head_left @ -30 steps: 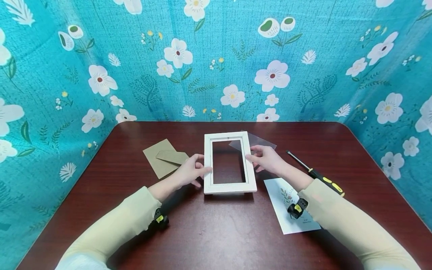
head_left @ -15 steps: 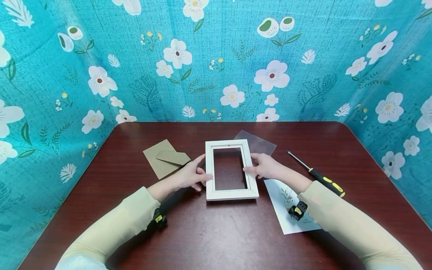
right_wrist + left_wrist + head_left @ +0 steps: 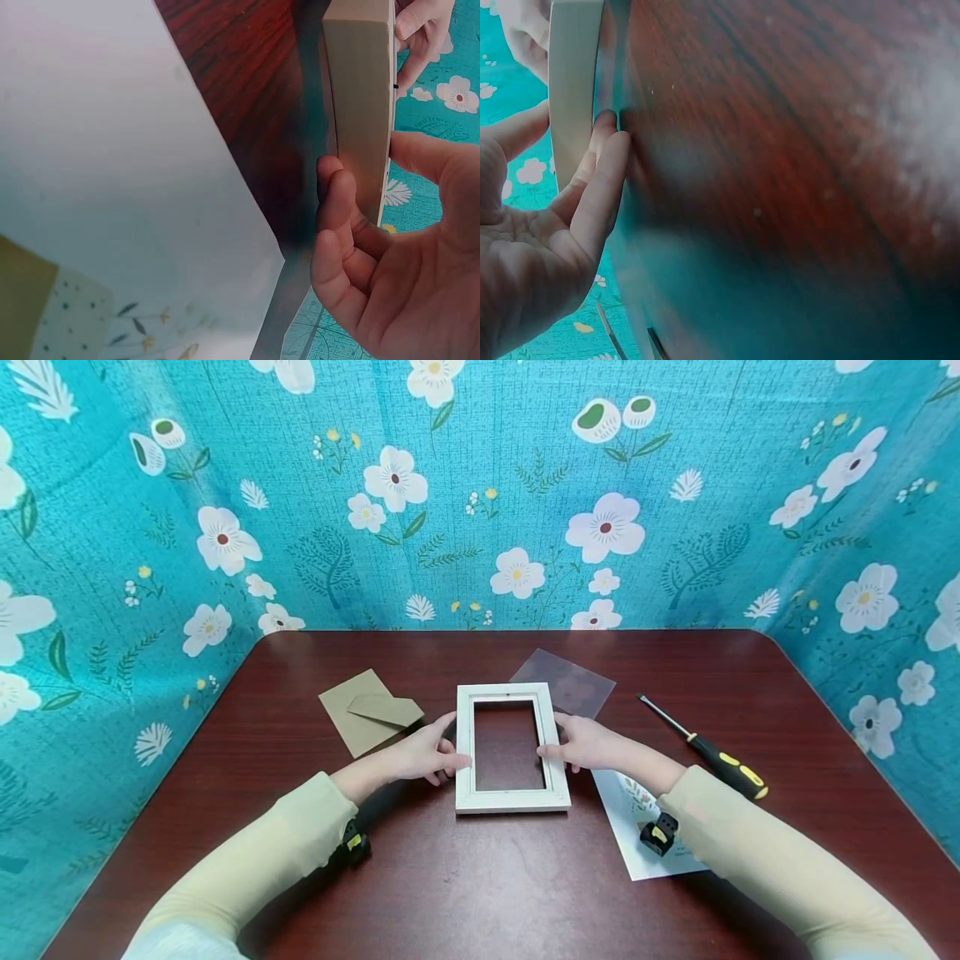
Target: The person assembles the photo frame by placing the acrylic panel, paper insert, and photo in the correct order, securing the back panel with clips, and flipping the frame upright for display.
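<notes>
A white picture frame (image 3: 512,802) lies at the middle of the table, its opening showing bare dark wood. My left hand (image 3: 426,753) grips its left side, thumb on the top face and fingers at the outer edge. On the opposite side my right hand (image 3: 588,743) holds it the same way. In the left wrist view the frame's pale edge (image 3: 574,90) stands between thumb and fingers of the left hand (image 3: 547,232). The right wrist view has the right hand (image 3: 412,255) pinching the frame's thick side (image 3: 360,97), fingertips near the tabletop.
A brown backing board (image 3: 352,727) with a stand flap lies left of the frame. Behind and right is a clear sheet (image 3: 573,681). A printed card (image 3: 626,835) lies partly under the right forearm. A black and yellow screwdriver (image 3: 723,764) rests farther right.
The picture frame has come down and nearer to me, from slightly raised and tilted to flat on the table. Both hands have moved with it, keeping hold of its sides.
</notes>
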The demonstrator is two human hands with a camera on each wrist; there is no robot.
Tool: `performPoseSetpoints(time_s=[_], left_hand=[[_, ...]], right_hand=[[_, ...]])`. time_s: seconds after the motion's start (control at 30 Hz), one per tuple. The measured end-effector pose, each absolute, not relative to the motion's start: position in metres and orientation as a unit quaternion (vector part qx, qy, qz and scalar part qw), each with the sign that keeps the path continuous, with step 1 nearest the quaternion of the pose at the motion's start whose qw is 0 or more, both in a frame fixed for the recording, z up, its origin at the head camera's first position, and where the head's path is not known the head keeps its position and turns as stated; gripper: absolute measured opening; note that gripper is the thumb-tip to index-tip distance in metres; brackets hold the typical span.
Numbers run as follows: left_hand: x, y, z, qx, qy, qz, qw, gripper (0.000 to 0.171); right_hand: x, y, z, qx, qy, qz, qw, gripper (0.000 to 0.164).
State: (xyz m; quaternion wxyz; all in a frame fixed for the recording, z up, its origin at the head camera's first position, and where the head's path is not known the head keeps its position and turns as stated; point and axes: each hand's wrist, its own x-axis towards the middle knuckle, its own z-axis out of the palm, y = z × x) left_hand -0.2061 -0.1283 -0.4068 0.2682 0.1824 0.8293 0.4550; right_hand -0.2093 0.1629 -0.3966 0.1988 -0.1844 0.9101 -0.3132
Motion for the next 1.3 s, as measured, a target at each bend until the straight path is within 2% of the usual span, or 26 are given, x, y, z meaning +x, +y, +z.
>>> performPoseSetpoints(time_s=[0.17,0.53,0.83,1.07,1.17,1.3], left_hand=[[-0.206,-0.1274,-0.4047,0.205,0.836,0.43,0.271,0.09],[-0.2096,-0.1254,-0.4078,0.227,0.849,0.391,0.273,0.089],[-0.208,-0.1235,-0.4025,0.224,0.854,0.377,0.281,0.091],[-0.2078,-0.1222,-0.4035,0.226,0.851,0.376,0.289,0.088],[-0.2091,-0.1221,-0.4059,0.23,0.85,0.376,0.288,0.087],[-0.2097,-0.1213,-0.4065,0.233,0.851,0.37,0.291,0.083]], right_hand=[[-0.208,0.163,-0.3957,-0.19,0.908,-0.312,0.205,0.057],[-0.2076,0.164,-0.3997,-0.193,0.907,-0.309,0.211,0.059],[-0.2076,0.164,-0.4019,-0.194,0.908,-0.307,0.211,0.051],[-0.2067,0.1636,-0.4033,-0.195,0.912,-0.29,0.216,0.062],[-0.2066,0.1636,-0.4041,-0.201,0.91,-0.292,0.213,0.059],[-0.2056,0.1633,-0.4044,-0.204,0.909,-0.296,0.211,0.043]])
